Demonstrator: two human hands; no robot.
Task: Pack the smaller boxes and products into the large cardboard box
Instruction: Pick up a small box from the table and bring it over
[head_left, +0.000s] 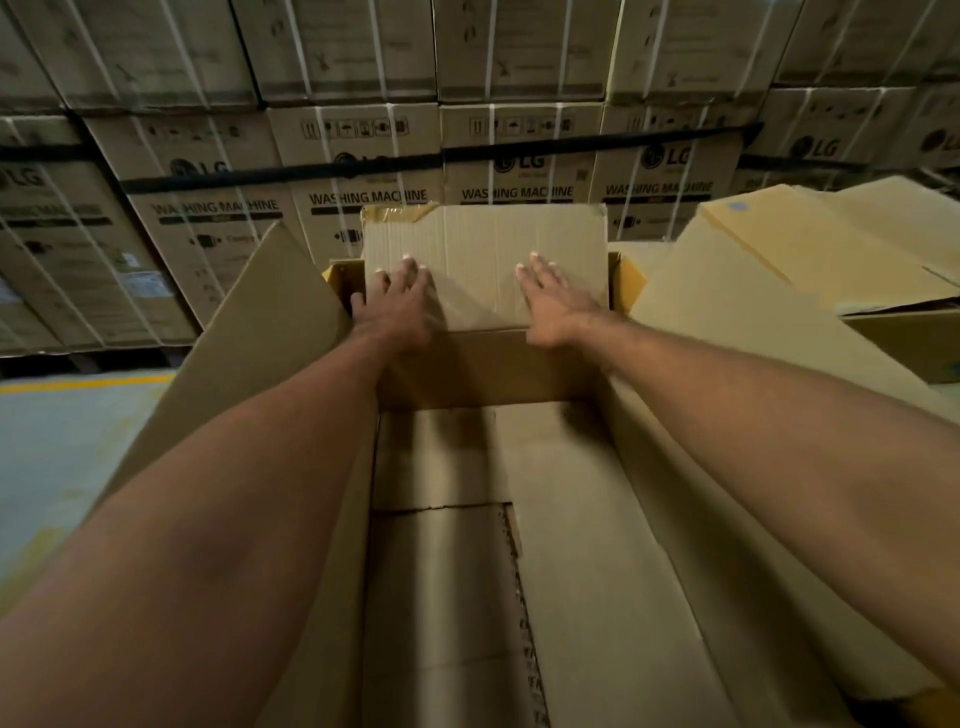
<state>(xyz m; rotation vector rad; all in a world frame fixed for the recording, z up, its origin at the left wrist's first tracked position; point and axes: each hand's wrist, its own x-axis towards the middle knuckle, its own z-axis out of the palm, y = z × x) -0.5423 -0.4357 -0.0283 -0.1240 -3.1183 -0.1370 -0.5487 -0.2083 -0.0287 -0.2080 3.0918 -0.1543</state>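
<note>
Head view shows left hand (397, 306), right hand (558, 307) flat on cardboard panel (483, 241).

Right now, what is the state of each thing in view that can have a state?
large cardboard box: open at the top, side flaps spread outward.
cardboard panel: standing at the box's far end, both hands on it.
left hand: open, fingers straight, flat on the panel.
right hand: open, fingers straight, flat on the panel.
washing machine cartons: closed, strapped, stacked.
</note>
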